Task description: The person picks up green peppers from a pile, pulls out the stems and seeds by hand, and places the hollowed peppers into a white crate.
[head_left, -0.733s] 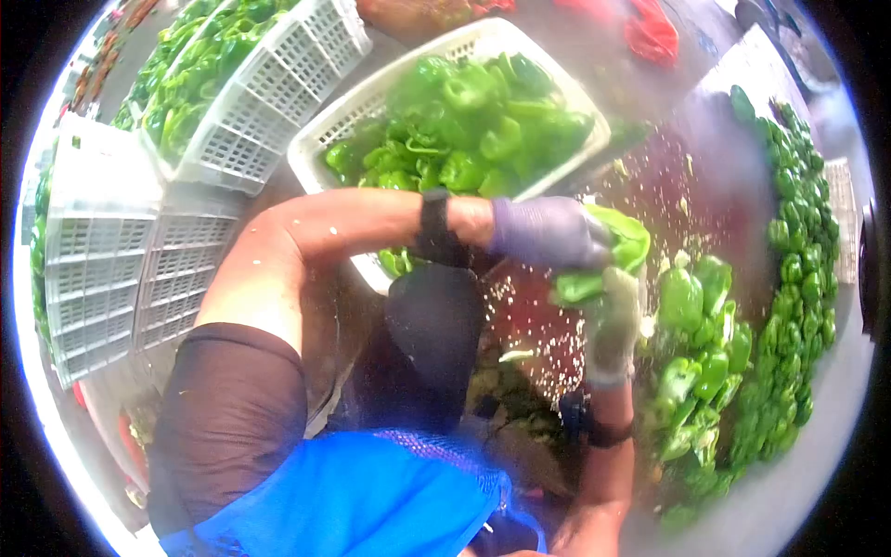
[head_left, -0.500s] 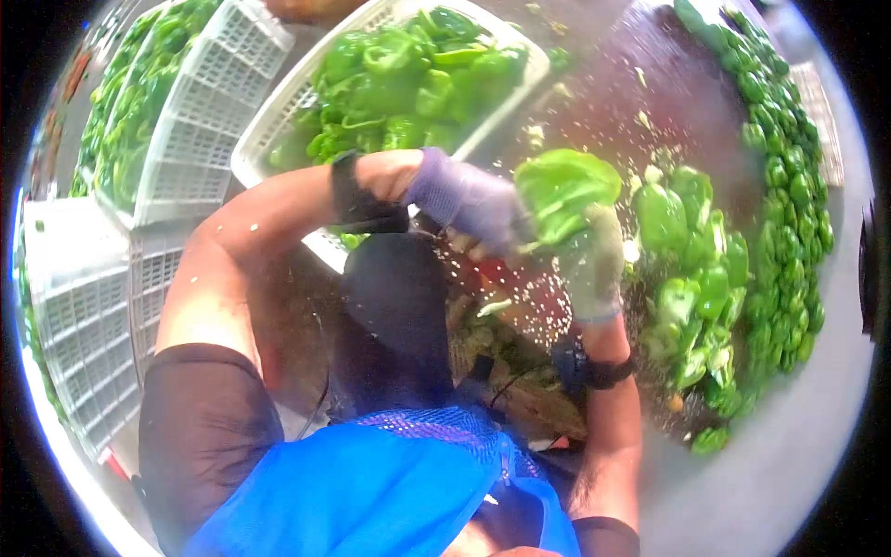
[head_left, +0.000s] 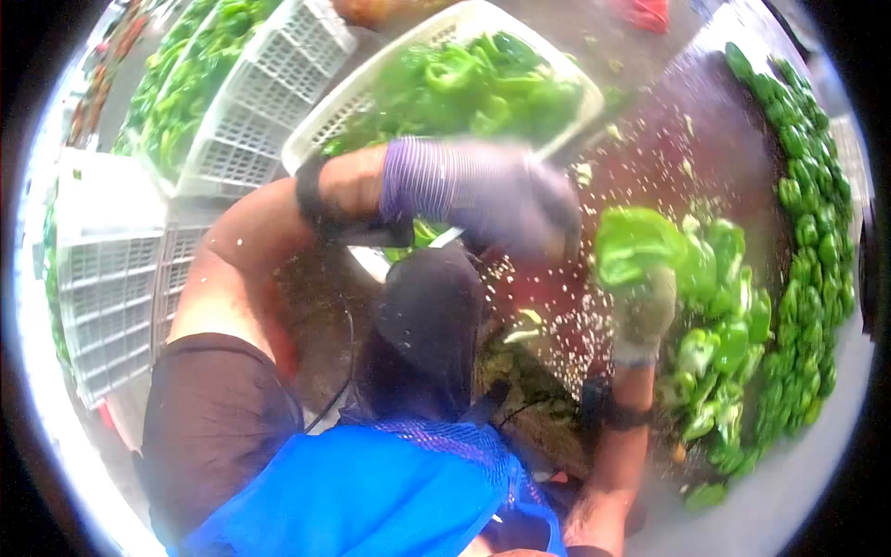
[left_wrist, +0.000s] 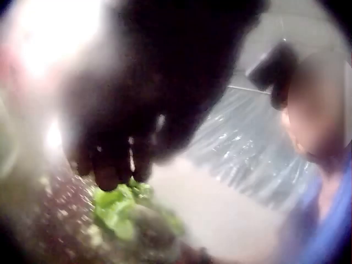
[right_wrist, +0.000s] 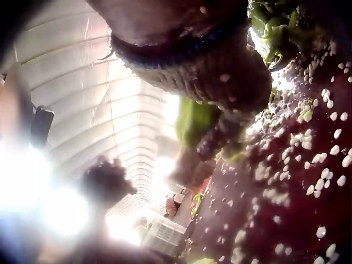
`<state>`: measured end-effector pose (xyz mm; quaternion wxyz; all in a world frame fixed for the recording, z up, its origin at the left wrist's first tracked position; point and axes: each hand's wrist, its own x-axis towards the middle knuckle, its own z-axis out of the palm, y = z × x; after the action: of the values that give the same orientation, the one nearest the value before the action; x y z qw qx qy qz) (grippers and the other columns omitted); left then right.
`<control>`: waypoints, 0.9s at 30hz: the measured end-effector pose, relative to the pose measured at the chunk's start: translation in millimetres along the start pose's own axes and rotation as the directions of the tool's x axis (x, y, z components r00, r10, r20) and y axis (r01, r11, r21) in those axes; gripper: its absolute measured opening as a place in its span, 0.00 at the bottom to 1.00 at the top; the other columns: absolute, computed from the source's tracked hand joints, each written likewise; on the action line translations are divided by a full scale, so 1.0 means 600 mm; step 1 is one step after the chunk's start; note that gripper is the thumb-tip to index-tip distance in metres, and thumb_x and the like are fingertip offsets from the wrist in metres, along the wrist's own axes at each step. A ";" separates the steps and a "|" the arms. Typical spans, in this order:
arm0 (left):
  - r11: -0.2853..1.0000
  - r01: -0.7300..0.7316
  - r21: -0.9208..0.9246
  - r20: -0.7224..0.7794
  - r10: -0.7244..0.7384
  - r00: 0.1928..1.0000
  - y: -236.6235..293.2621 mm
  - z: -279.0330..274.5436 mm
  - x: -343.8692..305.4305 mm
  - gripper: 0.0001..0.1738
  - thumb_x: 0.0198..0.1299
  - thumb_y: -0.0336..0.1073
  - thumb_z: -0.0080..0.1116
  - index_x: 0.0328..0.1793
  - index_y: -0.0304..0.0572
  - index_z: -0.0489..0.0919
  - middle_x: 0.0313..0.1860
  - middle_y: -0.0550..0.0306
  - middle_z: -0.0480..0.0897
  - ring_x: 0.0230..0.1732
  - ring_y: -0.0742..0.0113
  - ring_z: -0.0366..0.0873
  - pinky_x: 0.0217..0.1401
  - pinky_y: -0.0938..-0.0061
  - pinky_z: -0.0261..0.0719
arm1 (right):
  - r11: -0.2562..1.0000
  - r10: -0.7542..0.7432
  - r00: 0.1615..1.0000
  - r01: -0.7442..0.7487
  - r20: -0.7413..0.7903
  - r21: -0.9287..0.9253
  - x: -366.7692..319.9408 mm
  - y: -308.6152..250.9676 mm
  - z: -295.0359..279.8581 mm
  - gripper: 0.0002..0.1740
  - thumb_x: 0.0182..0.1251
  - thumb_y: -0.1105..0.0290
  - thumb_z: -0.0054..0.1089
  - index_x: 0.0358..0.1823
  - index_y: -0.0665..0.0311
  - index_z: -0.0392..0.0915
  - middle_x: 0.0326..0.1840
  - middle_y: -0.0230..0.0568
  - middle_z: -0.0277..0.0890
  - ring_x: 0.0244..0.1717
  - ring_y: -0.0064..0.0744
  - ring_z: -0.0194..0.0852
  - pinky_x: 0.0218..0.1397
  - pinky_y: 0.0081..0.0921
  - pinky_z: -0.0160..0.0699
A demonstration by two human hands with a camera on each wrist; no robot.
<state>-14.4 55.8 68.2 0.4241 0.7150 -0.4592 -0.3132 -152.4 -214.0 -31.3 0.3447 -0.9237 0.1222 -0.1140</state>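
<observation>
A purple-gloved left hand is blurred beside the crate in the head view. Its dark fingers point downward in the left wrist view, where the hand stands above a green pepper; blur and shadow hide whether it holds anything. The right hand, in a pale dirty glove, grips a bright green pepper that looks cut open. A gap separates the left hand from that pepper. From the right wrist, the hand is dark, with part of the pepper showing past it.
A white crate of green peppers lies beyond the left forearm. Further crates stand at the left. Loose peppers and a long row of peppers line the right. Pale seeds are scattered over the dark red surface.
The left hand was close to the pepper and now lies left of it, apart. The right hand keeps its grip on the pepper. The head view has swung left and back.
</observation>
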 end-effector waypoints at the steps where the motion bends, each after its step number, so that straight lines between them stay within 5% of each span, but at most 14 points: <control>1: 0.986 0.111 0.127 -0.134 -0.094 0.986 -0.022 -0.038 0.000 0.16 0.57 0.40 0.62 0.49 0.39 0.83 0.44 0.53 0.82 0.47 0.68 0.80 0.50 0.74 0.78 | 0.999 -0.004 1.000 0.004 -0.008 -0.042 -0.004 -0.005 -0.004 0.11 0.59 0.70 0.65 0.42 0.62 0.77 0.48 0.40 0.78 0.51 0.37 0.76 0.51 0.35 0.82; 3: 0.873 0.487 -0.037 -0.516 -0.434 0.739 -0.098 -0.092 -0.010 0.21 0.59 0.49 0.56 0.53 0.49 0.83 0.43 0.51 0.85 0.39 0.63 0.84 0.47 0.70 0.81 | 0.830 0.192 0.976 -0.219 0.106 0.513 -0.010 -0.016 -0.012 0.12 0.62 0.68 0.62 0.45 0.63 0.76 0.49 0.41 0.77 0.51 0.37 0.75 0.51 0.35 0.81; 4: 0.869 0.488 -0.082 -0.628 -0.425 0.652 -0.166 -0.120 -0.024 0.20 0.59 0.50 0.56 0.51 0.49 0.84 0.41 0.51 0.86 0.37 0.62 0.84 0.44 0.69 0.81 | 0.543 0.283 0.938 -0.328 0.199 0.773 -0.013 -0.028 -0.019 0.13 0.63 0.67 0.60 0.46 0.63 0.76 0.49 0.41 0.77 0.51 0.37 0.75 0.51 0.35 0.81; 8: 0.703 0.697 -0.142 -0.768 -0.522 0.371 -0.274 -0.153 -0.066 0.25 0.58 0.48 0.59 0.52 0.33 0.81 0.33 0.54 0.84 0.26 0.71 0.78 0.33 0.76 0.78 | 0.173 0.303 0.882 -0.424 0.362 0.889 -0.021 -0.034 -0.035 0.16 0.67 0.64 0.55 0.51 0.64 0.74 0.50 0.42 0.76 0.52 0.37 0.75 0.52 0.36 0.79; 9: 0.741 0.671 -0.037 -0.725 -0.481 0.492 -0.294 -0.148 -0.074 0.30 0.56 0.50 0.60 0.59 0.35 0.79 0.36 0.51 0.85 0.24 0.72 0.78 0.29 0.76 0.77 | 0.153 0.306 0.878 -0.428 0.369 0.891 -0.021 -0.033 -0.032 0.16 0.68 0.63 0.54 0.52 0.64 0.74 0.50 0.42 0.75 0.52 0.37 0.75 0.53 0.36 0.79; 11: 0.606 0.778 -0.168 -0.739 -0.600 0.307 -0.331 -0.130 -0.048 0.38 0.53 0.53 0.61 0.66 0.36 0.74 0.41 0.46 0.85 0.31 0.63 0.83 0.37 0.72 0.79 | 0.170 0.301 0.889 -0.407 0.346 0.898 -0.023 -0.027 -0.025 0.19 0.70 0.61 0.50 0.55 0.65 0.72 0.51 0.42 0.74 0.52 0.37 0.75 0.53 0.37 0.78; 17: 0.566 0.821 -0.080 -0.750 -0.576 0.324 -0.280 -0.093 -0.029 0.47 0.51 0.59 0.60 0.76 0.46 0.63 0.50 0.39 0.83 0.50 0.48 0.82 0.56 0.63 0.75 | 0.285 0.375 0.887 -0.388 0.271 0.877 -0.045 -0.031 -0.017 0.20 0.71 0.62 0.46 0.58 0.66 0.71 0.53 0.42 0.73 0.53 0.37 0.74 0.54 0.37 0.79; 20: 0.611 0.791 -0.017 -0.772 -0.511 0.378 -0.268 -0.080 -0.028 0.46 0.54 0.59 0.59 0.77 0.50 0.60 0.59 0.42 0.79 0.57 0.49 0.79 0.60 0.65 0.74 | 0.263 0.352 0.885 -0.405 0.304 0.876 -0.052 -0.017 -0.014 0.20 0.70 0.62 0.46 0.58 0.66 0.71 0.53 0.42 0.73 0.52 0.37 0.75 0.53 0.37 0.79; 23: 0.660 0.752 -0.002 -0.811 -0.440 0.384 -0.271 -0.063 -0.028 0.43 0.58 0.58 0.57 0.77 0.50 0.60 0.64 0.44 0.76 0.61 0.48 0.76 0.64 0.66 0.72 | 0.535 0.389 0.896 -0.409 0.214 0.740 -0.063 -0.006 -0.009 0.20 0.69 0.63 0.45 0.58 0.66 0.71 0.54 0.43 0.73 0.50 0.37 0.76 0.52 0.36 0.79; 27: 0.698 0.700 -0.151 -0.713 -0.567 0.412 -0.234 -0.082 -0.030 0.41 0.58 0.59 0.55 0.74 0.46 0.64 0.59 0.39 0.79 0.57 0.46 0.78 0.61 0.64 0.73 | 0.288 0.348 0.897 -0.379 0.272 0.879 -0.055 -0.019 -0.004 0.18 0.69 0.64 0.45 0.56 0.65 0.71 0.52 0.42 0.73 0.50 0.36 0.76 0.51 0.35 0.79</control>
<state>75.1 118.7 -34.3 0.3523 0.9295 0.0249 -0.1060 -182.6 -196.9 -26.1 0.8139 -0.5249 0.2395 -0.0680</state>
